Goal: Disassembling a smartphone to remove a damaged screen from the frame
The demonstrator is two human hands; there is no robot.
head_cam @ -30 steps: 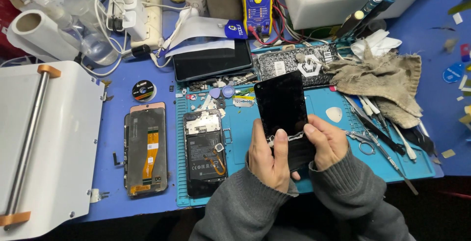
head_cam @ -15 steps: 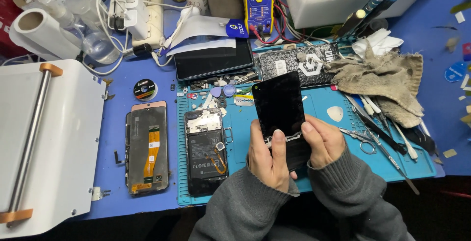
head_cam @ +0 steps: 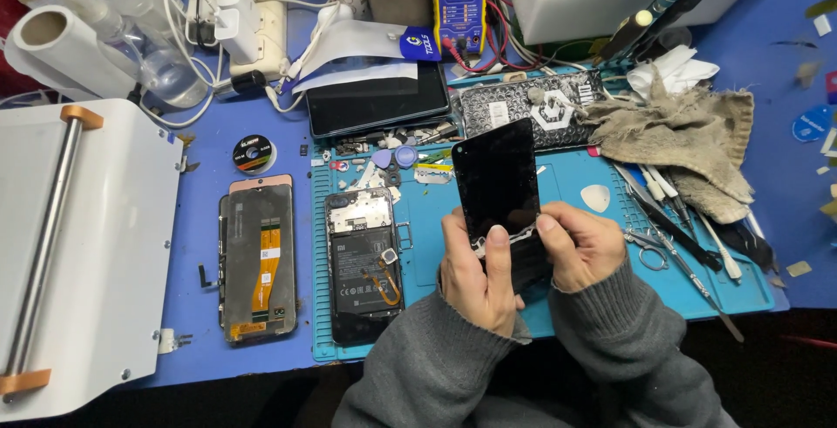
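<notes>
Both hands hold a black phone screen panel (head_cam: 497,175) upright over the teal work mat (head_cam: 602,280). My left hand (head_cam: 475,275) grips its lower left corner, thumb on the cracked bottom edge. On the lower right corner sits my right hand (head_cam: 580,245), thumb pressed beside the left thumb. An opened phone body (head_cam: 362,262) with exposed board and battery lies on the mat left of my hands. Further left, a second opened phone (head_cam: 257,267) with an orange flex cable lies on the blue table.
Tweezers, scissors and picks (head_cam: 671,227) lie at the mat's right edge beside a grey rag (head_cam: 689,132). A dark tablet (head_cam: 379,101), a multimeter (head_cam: 458,1) and a power strip (head_cam: 248,10) sit at the back. A white machine (head_cam: 78,245) fills the left side.
The screen panel has tilted slightly and shifted a little to the left in my hands; my thumbs have moved closer along its bottom edge.
</notes>
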